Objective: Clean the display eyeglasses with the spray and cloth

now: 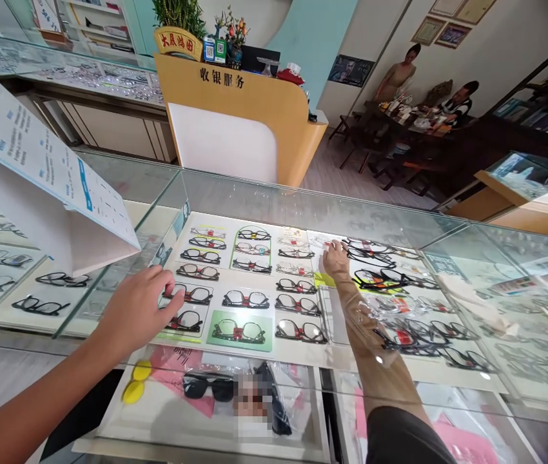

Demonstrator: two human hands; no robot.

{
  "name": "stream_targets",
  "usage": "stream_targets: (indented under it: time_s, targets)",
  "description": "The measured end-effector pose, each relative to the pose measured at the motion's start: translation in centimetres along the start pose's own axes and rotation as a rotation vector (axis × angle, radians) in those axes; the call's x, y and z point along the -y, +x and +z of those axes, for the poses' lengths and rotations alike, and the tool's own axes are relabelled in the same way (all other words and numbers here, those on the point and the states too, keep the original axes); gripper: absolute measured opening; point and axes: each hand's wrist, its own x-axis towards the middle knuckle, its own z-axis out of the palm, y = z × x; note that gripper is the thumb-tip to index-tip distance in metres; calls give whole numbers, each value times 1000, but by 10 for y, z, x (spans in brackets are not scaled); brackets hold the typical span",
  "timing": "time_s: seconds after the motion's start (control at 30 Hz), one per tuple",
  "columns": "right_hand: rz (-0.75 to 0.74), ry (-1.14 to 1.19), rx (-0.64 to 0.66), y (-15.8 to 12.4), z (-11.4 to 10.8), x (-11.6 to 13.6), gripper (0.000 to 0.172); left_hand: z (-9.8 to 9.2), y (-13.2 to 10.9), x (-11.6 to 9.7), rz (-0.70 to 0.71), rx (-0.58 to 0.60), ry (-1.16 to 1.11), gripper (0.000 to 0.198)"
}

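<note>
Toward the far edge of the glass case point(303, 194), some clear-framed glasses point(320, 241) are lying crosswise just left of my right grip point(336, 260), the nearer one, tbh can't tell if it's pinching them, while my left grip point(136, 310) is showing a loose, unfilled gap.

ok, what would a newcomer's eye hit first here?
Probably the dark-rimmed eyeglass frames laid out in columns inside the clear glass display case, with the bare right hand reaching in among them and the bare left hand near the left column. Next, likely the big white tent-shaped card with blue print at left, then the orange-yellow counter with a white front panel beyond the case.
</note>
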Motion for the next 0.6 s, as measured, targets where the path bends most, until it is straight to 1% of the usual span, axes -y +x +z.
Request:
stream_targets:
  time_s: [0.07, 0.13, 0.23, 0.3, 0.37, 0.43, 0.5, 0.6]
  targets:
    - [56, 11, -22, -11, -8, 12, 57, -1, 1, -2, 1, -6, 7, 30]
    - [90, 24, -41, -25, -18, 30, 60, -1, 2, -3, 4, -20, 10, 29]
    - [99, 49, -73, -53, -40, 66, 65, 1, 2, -3, 26, -34, 6, 26]
    - [69, 71, -75, -75, -57, 94, 66, 1, 2, -2, 38, -39, 7, 25]
    - [-14, 88, -63, -99, -74, 123, 68, 2, 2, -2, 41, -50, 15, 25]
    - [-156, 114, -18, -125, -92, 150, 69, 3, 2, -2, 46, -64, 21, 25]
    - [-317, 161, 63, -152, -111, 174, 65, 3, 3, -2, 55, -75, 22, 25]
    - [-537, 266, 232, -192, -144, 203, 54, 3, 3, -3, 62, -71, 15, 26]
